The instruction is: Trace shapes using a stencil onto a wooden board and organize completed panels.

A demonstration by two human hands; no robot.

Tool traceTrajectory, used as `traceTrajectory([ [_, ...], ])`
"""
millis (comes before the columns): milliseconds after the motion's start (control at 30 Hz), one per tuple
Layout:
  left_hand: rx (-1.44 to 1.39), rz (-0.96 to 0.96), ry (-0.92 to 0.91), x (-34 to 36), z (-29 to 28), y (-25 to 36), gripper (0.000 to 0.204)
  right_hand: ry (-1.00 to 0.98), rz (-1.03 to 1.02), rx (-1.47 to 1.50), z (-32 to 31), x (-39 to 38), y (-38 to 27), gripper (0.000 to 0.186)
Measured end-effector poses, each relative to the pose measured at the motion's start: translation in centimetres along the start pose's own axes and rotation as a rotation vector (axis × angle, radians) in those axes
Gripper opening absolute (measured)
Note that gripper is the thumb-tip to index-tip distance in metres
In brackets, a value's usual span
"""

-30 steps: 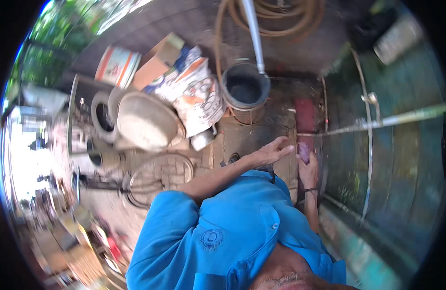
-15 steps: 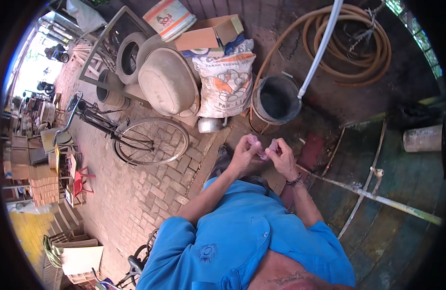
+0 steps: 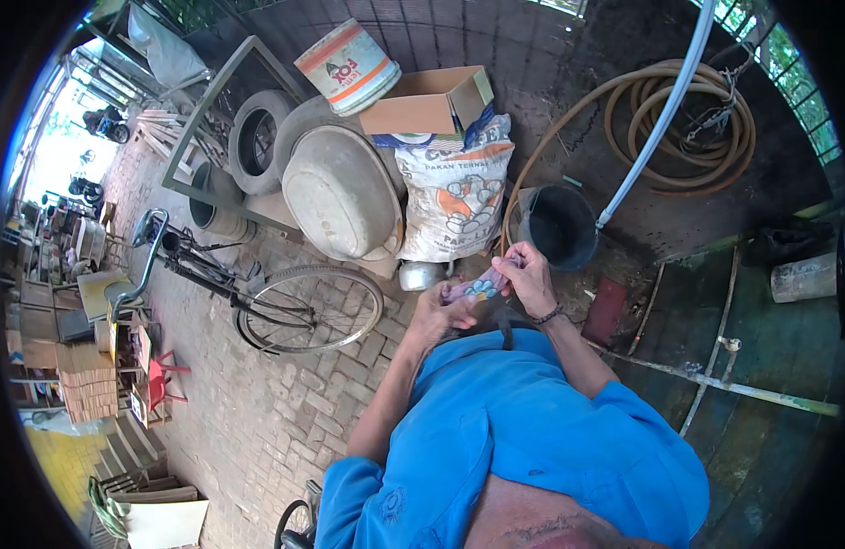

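Between my hands, in front of my belt, is a small purple-pink sachet [image 3: 478, 288] with a pattern of bluish round shapes and a touch of yellow. My left hand [image 3: 435, 317] grips its left end, fingers curled beneath and thumb along the near side. At the upper right end my right hand [image 3: 531, 282], a dark bracelet at the wrist, pinches it between thumb and fingers. Just beyond my hands stand a dark bucket [image 3: 584, 240] and a metal pot [image 3: 425, 275]. Whether the sachet is torn open cannot be made out.
Past the pot leans a printed white sack [image 3: 454, 206] topped by a cardboard box [image 3: 413, 113]. A large basin [image 3: 333, 197] and a bicycle [image 3: 308, 311] are to the left. A pale pipe [image 3: 656, 119] slopes down to the bucket, near a coiled brown hose [image 3: 624, 142].
The sachet, crumpled between my fingertips before, is now stretched flatter, showing its pattern. My left hand has lowered and turned; my right hand has risen slightly. The view has shifted.
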State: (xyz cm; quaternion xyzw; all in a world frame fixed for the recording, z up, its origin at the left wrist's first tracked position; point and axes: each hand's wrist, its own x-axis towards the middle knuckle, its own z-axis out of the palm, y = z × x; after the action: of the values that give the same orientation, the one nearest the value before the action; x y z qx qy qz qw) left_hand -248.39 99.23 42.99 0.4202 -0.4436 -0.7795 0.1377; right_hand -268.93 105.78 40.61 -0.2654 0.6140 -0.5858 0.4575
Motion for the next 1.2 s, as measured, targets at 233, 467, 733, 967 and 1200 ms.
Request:
traceTrajectory([
  [233,-0.316,0.06,0.353,1.4,-2.7,-1.8,0.037,-0.427,-0.216,-0.455,2.0,5.2,0.0,0.025],
  [467,-0.245,0.161,0.55,1.8,-5.0,-0.7,0.025,-0.181,-0.15,-0.402,1.3,18.7,0.5,0.024],
  [733,-0.197,-0.015,0.69,6.7,-4.7,-2.3,0.022,-0.076,-0.53,-0.76,0.7,36.1,-7.9,0.054],
  [967,-0.179,-0.076,0.685,12.0,-4.3,-0.9,0.022,-0.387,-0.369,-1.157,2.7,44.3,-5.5,0.057],
  [1200,-0.266,-0.139,0.775,14.1,-4.9,-0.1,0.021,-0.269,-0.603,-0.977,1.5,42.6,-2.1,0.032],
])
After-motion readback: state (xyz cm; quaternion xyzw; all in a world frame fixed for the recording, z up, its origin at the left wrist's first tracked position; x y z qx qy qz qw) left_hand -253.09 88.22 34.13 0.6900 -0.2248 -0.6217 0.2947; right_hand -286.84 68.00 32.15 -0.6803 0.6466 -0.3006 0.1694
